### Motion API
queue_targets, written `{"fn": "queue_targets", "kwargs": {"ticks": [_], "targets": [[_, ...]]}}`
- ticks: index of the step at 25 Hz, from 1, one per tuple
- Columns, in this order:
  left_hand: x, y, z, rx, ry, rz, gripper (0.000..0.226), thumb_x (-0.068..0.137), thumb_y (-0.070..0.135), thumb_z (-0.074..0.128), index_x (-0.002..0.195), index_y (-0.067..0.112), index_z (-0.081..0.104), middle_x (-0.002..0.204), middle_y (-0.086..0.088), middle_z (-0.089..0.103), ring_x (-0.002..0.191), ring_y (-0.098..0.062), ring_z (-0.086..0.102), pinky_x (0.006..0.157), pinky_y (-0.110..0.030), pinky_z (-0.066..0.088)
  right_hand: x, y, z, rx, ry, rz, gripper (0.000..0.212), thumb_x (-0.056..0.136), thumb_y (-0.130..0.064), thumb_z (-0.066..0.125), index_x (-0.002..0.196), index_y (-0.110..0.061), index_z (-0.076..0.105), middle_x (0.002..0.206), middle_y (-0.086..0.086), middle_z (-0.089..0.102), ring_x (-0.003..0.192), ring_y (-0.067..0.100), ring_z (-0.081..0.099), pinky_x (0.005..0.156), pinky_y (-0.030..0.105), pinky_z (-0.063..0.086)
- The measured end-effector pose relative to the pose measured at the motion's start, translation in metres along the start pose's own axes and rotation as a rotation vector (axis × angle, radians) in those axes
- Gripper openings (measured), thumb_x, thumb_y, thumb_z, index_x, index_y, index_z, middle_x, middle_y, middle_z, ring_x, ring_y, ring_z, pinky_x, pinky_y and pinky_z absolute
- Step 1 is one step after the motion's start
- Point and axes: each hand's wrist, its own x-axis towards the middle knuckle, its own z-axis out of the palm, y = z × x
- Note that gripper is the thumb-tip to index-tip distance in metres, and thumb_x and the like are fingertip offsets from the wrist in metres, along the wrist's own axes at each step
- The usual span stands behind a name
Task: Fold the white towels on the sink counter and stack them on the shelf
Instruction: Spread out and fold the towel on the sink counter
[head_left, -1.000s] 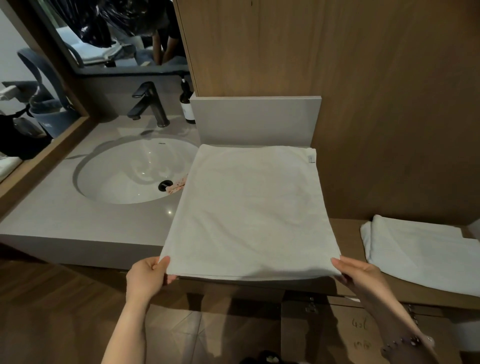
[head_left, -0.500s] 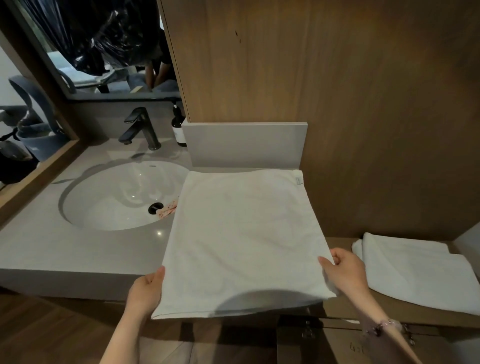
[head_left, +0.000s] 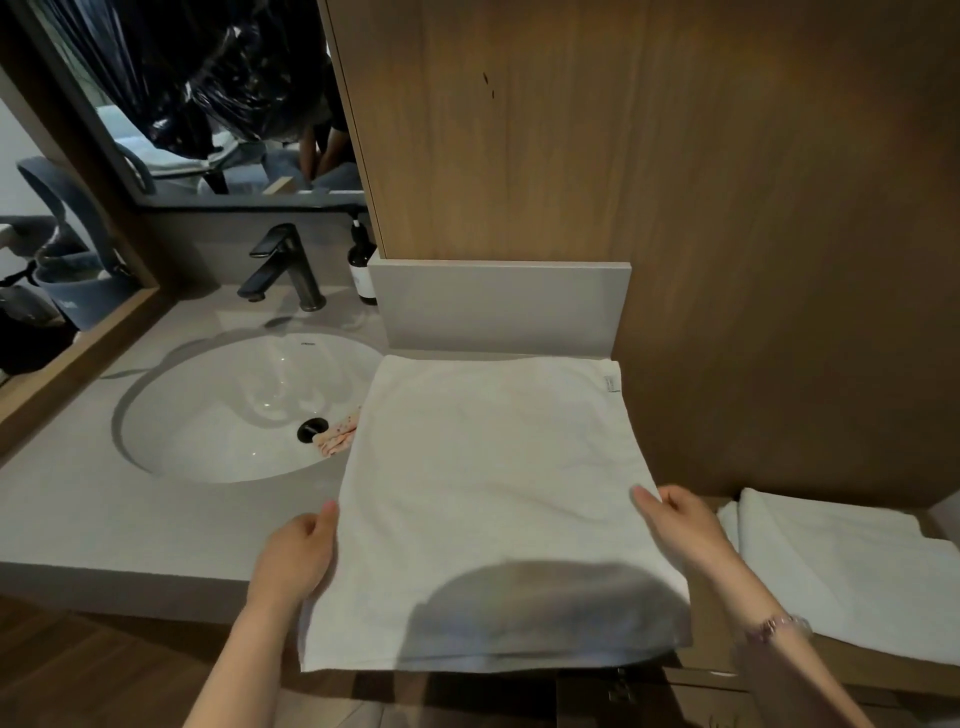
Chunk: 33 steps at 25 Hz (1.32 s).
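1. The counter (head_left: 130, 519) is smooth pale grey stone. Set into it is a glossy white oval sink (head_left: 234, 410), with a matte black tap (head_left: 285, 270) behind it.
2. The left hand (head_left: 296, 561) has moved off the near corner and now sits partway up the towel's left edge. Its thumb lies along that edge and its fingers are hidden under the cloth, so it looks like a light pinch.
3. The towel (head_left: 493, 467) lies flat on the counter to the right of the sink, already folded to a rectangle. It is soft, matte white terry. Its far edge meets the grey backsplash (head_left: 498, 306), and its near edge now hangs further over the counter front than a second ago.
4. The right hand (head_left: 680, 530) has likewise slid up from its corner to the right edge. Its thumb is on top and its fingers are curled around the cloth.
5. With both hands at mid-length, I judge another fold is being set up.
6. The folded towels (head_left: 841, 566) wait on the wooden shelf (head_left: 878, 667), which sits lower at the right.
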Motion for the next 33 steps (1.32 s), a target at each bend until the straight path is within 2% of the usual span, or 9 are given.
{"fn": "queue_targets", "kwargs": {"ticks": [3,6,13,16,19,23,25,30,33], "targets": [[0.031,0.016,0.011,0.113,0.035,0.039,0.052,0.098,0.043,0.034,0.058,0.011,0.041,0.060,-0.004,0.050,0.063,-0.023,0.049,0.059,-0.032,0.035,0.027,-0.021,0.012,0.030,0.073,-0.042,0.041,0.095,-0.029,0.051,0.060,-0.014,0.037,0.058,0.003,0.040,0.056,0.018,0.036,0.055,0.032,0.025],[0.044,0.013,0.014,0.181,0.117,0.014,0.049,0.098,0.042,0.035,0.061,0.011,0.044,0.062,-0.004,0.049,0.066,-0.025,0.049,0.060,-0.031,0.035,0.040,-0.022,0.011,-0.013,0.140,-0.073,0.042,0.093,-0.024,0.055,0.056,-0.013,0.039,0.054,0.001,0.040,0.054,0.017,0.035,0.053,0.032,0.024],[0.066,0.028,0.011,0.205,0.117,-0.032,0.052,0.098,0.043,0.035,0.059,0.010,0.047,0.068,-0.009,0.059,0.072,-0.029,0.054,0.064,-0.031,0.036,0.085,-0.028,0.007,0.101,0.007,-0.003,0.039,0.087,-0.027,0.063,0.055,-0.016,0.044,0.054,0.001,0.044,0.060,0.018,0.042,0.060,0.030,0.030],[0.097,0.047,0.017,0.281,0.052,-0.010,0.048,0.097,0.046,0.036,0.090,0.003,0.058,0.099,-0.018,0.063,0.099,-0.035,0.057,0.077,-0.035,0.040,0.115,-0.049,0.014,0.171,-0.041,-0.010,0.028,0.087,-0.031,0.062,0.065,-0.014,0.060,0.068,0.003,0.061,0.070,0.021,0.055,0.068,0.031,0.039],[0.128,0.067,0.025,0.323,0.040,0.033,0.050,0.099,0.042,0.032,0.114,-0.002,0.052,0.116,-0.021,0.058,0.110,-0.037,0.053,0.086,-0.038,0.042,0.140,-0.064,0.030,0.095,0.059,-0.052,0.024,0.089,-0.031,0.061,0.077,-0.010,0.065,0.079,0.006,0.064,0.080,0.024,0.059,0.069,0.030,0.041],[0.158,0.061,0.022,0.314,0.091,0.033,0.048,0.100,0.038,0.028,0.102,-0.002,0.054,0.108,-0.019,0.060,0.102,-0.036,0.055,0.077,-0.037,0.041,0.155,-0.065,0.031,0.006,0.213,-0.091,0.022,0.088,-0.022,0.061,0.072,-0.008,0.060,0.071,0.007,0.057,0.075,0.026,0.053,0.059,0.032,0.034],[0.167,0.056,0.024,0.338,0.068,0.020,0.049,0.100,0.040,0.027,0.101,0.000,0.056,0.106,-0.017,0.061,0.100,-0.035,0.056,0.077,-0.037,0.042,0.159,-0.068,0.032,0.025,0.264,-0.048,0.014,0.086,-0.020,0.063,0.091,-0.007,0.060,0.087,0.008,0.060,0.082,0.028,0.056,0.066,0.029,0.038],[0.204,0.074,0.026,0.189,0.064,0.014,0.038,0.095,0.043,0.042,0.101,0.010,0.060,0.102,-0.011,0.065,0.094,-0.030,0.057,0.072,-0.030,0.038,0.187,-0.096,0.033,-0.015,0.330,0.082,0.049,0.083,-0.027,0.068,0.124,-0.008,0.050,0.121,0.012,0.059,0.111,0.030,0.056,0.087,0.031,0.042],[0.227,0.090,0.029,0.052,0.038,0.035,0.033,0.091,0.039,0.050,0.104,0.010,0.060,0.095,-0.008,0.064,0.101,-0.030,0.058,0.074,-0.030,0.038,0.207,-0.109,0.033,-0.029,0.307,0.135,0.040,0.081,-0.035,0.069,0.110,-0.008,0.063,0.117,0.011,0.064,0.109,0.028,0.059,0.085,0.028,0.043]]}}
